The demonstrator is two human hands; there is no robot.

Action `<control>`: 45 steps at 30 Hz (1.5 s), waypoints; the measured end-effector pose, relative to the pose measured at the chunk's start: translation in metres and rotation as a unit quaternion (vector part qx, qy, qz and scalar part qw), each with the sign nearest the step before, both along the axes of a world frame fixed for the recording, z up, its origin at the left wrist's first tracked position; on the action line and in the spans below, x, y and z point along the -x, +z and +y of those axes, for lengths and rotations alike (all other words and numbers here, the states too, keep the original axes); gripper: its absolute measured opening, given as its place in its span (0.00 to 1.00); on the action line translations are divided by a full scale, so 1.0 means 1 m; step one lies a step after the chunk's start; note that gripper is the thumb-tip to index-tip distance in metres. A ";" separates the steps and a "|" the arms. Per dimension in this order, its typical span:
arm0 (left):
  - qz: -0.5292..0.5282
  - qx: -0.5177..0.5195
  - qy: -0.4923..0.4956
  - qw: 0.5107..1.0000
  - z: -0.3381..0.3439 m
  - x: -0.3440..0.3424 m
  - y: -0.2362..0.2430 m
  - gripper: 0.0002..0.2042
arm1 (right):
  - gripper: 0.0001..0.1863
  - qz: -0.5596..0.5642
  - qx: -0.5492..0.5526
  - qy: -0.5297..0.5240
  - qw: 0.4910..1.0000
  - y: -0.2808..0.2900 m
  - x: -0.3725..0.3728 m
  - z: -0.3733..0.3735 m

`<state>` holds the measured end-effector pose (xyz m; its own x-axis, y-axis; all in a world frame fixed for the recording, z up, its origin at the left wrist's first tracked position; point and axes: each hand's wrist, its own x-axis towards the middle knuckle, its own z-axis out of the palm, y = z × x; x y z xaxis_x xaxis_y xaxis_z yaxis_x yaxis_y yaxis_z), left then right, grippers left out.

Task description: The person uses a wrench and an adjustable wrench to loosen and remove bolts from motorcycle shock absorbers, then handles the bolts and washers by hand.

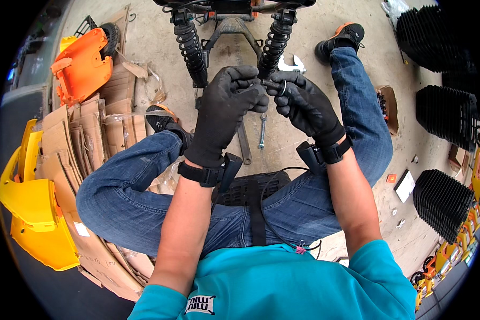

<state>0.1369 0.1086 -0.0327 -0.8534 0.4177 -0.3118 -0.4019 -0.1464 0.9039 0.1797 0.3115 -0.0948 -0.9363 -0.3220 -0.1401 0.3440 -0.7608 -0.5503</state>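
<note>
My right hand (313,109), in a black glove, pinches a dark bolt (272,84) with a pale ring-shaped washer (284,88) around it. The bolt lies nearly level, its free end pointing at my left hand (221,114). That hand, gloved too, has its fingers curled together close to the bolt's end; whatever they hold is hidden. Both hands are raised between my knees, in front of two black coil-spring shock absorbers, a left one (190,47) and a right one (276,44). These hang from a dark vehicle frame (234,26).
On the floor below my hands lie a wrench (262,132) and a longer steel tool (244,145). Flattened cardboard (64,154), an orange panel (85,66) and yellow panels (32,202) crowd the left. A small parts box (390,109) and black ribbed stacks (445,109) stand right.
</note>
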 end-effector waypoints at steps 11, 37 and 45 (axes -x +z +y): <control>-0.005 -0.042 -0.021 0.999 -0.010 0.006 -0.002 0.18 | 0.19 -0.005 -0.019 -0.014 1.000 0.000 0.002 0.001; -0.001 0.028 -0.003 1.000 -0.006 0.003 -0.006 0.12 | 0.20 0.005 -0.056 -0.007 0.998 -0.001 0.002 0.001; -0.004 0.040 0.005 0.999 -0.007 0.003 -0.007 0.11 | 0.19 0.012 -0.072 -0.005 0.997 0.002 0.003 -0.001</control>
